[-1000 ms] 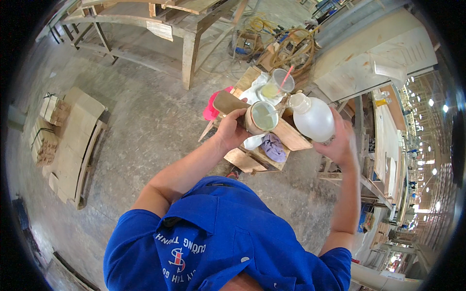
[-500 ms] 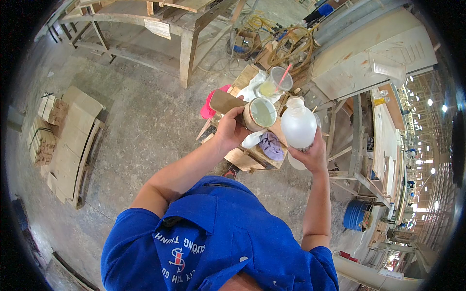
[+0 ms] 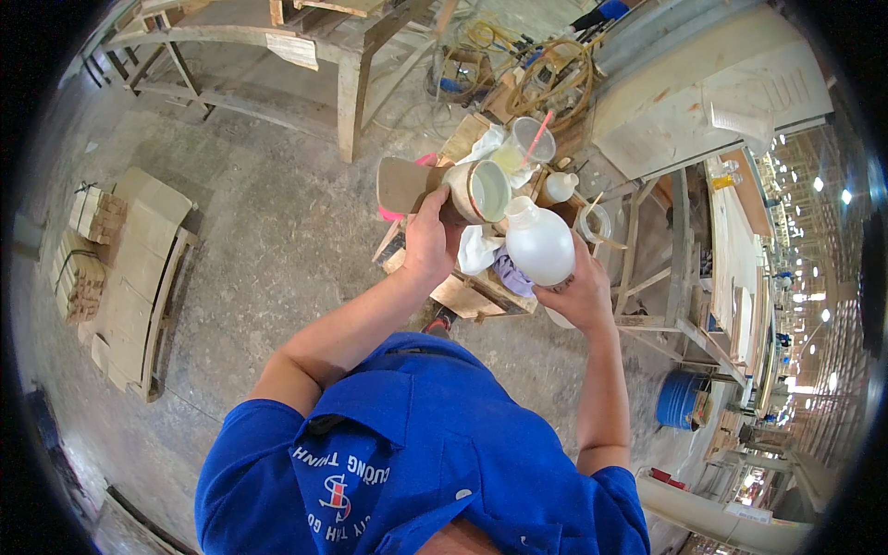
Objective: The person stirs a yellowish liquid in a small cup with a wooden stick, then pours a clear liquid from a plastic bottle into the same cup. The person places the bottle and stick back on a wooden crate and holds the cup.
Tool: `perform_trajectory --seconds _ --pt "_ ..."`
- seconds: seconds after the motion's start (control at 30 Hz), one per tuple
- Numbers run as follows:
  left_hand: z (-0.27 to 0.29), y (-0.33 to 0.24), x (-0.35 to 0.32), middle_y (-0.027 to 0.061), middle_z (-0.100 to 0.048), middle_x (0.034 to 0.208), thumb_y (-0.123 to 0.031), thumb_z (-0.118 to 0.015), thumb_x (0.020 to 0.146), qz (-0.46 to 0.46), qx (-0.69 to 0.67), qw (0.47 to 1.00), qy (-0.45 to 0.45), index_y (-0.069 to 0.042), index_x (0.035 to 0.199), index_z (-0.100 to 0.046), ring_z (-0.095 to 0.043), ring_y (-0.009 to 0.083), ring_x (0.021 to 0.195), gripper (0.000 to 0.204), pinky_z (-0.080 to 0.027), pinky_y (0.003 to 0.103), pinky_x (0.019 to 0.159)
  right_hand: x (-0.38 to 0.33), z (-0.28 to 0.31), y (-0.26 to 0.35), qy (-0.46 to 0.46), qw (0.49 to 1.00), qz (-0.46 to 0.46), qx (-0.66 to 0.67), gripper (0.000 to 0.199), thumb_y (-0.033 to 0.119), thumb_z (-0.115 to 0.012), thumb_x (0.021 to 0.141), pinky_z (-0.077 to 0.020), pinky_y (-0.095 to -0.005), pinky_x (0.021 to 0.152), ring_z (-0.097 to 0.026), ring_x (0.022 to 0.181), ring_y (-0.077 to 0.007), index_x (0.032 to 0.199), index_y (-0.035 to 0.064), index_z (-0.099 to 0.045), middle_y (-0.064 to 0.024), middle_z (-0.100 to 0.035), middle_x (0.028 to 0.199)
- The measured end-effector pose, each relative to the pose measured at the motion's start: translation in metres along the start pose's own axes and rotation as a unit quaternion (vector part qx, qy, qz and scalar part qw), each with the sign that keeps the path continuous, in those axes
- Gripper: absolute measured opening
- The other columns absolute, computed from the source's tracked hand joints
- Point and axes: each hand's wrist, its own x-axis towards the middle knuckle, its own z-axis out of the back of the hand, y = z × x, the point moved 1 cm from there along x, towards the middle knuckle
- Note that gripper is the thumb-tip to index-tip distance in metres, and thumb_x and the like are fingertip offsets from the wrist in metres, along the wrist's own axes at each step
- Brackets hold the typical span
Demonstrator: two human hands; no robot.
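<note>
My left hand [image 3: 431,231] is closed around a stained white cup [image 3: 469,192] with pale liquid inside. A flat brown piece [image 3: 402,188] sticks out to the left of the cup; I cannot tell whether it is joined to it. In my right hand [image 3: 585,289] is a translucent white plastic bottle [image 3: 541,248], its uncapped neck tilted left toward the cup's rim, a small gap apart. No stream shows between them. Beneath are a purple cloth [image 3: 514,277] and a white rag [image 3: 477,248]. A smaller white bottle [image 3: 561,187] stands just beyond the larger one.
A clear plastic cup with a pink straw [image 3: 535,141] stands on the small wooden stand [image 3: 465,139]. To the right is a clear container [image 3: 593,224] with a stick. Coiled hoses [image 3: 555,79] lie behind. A workbench [image 3: 350,102], a metal cabinet [image 3: 712,88] and a pallet [image 3: 171,305] surround the area.
The bottle has moved left and tipped toward the cup. The cup has shifted left and slightly up, tilting to the right. The smaller bottle and the container with the stick have come into sight.
</note>
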Motion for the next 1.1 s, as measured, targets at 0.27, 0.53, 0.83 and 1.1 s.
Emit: perform_trajectory --seconds 0.27,0.53,0.83,1.1 --pt "-0.003 0.001 -0.003 0.0093 -0.042 0.128 -0.005 -0.038 0.091 -0.054 -0.015 0.998 0.007 -0.013 0.132 -0.031 -0.048 0.0224 0.114 0.042 -0.043 0.04 0.097 -0.001 -0.01 0.001 -0.002 0.998 0.035 -0.056 0.082 0.026 -0.075 0.055 -0.042 -0.0417 0.085 -0.062 0.092 -0.0301 0.128 0.0097 -0.042 -0.0144 -0.063 0.101" --pt "0.007 0.009 -0.001 0.0118 -0.043 0.131 -0.005 -0.039 0.092 -0.055 0.013 0.998 -0.013 -0.012 0.135 -0.026 -0.045 0.0241 0.119 0.045 -0.039 0.04 0.099 -0.009 -0.016 -0.002 0.028 0.998 0.009 -0.052 0.084 0.025 -0.076 0.053 -0.0427 -0.0421 0.084 -0.062 0.09 -0.0312 0.128 0.0083 -0.041 -0.0147 -0.064 0.1" --pt "0.015 0.022 0.006 0.0108 -0.042 0.132 -0.006 -0.04 0.092 -0.081 0.04 0.996 -0.007 -0.01 0.136 -0.025 -0.045 0.0228 0.119 0.046 -0.04 0.04 0.099 -0.016 -0.018 0.0 0.052 0.997 -0.029 -0.045 0.084 0.026 -0.074 0.054 -0.0434 -0.0425 0.084 -0.061 0.091 -0.0323 0.129 0.0091 -0.041 -0.0159 -0.063 0.101" --pt "0.017 0.036 0.013 0.0095 -0.042 0.13 -0.006 -0.04 0.092 -0.067 0.056 0.996 -0.025 -0.012 0.135 -0.031 -0.046 0.0212 0.118 0.044 -0.042 0.04 0.097 -0.019 -0.023 -0.006 0.111 0.99 -0.089 -0.023 0.084 0.026 -0.074 0.054 -0.0443 -0.0419 0.084 -0.06 0.094 -0.0349 0.13 0.0097 -0.041 -0.0174 -0.062 0.104"
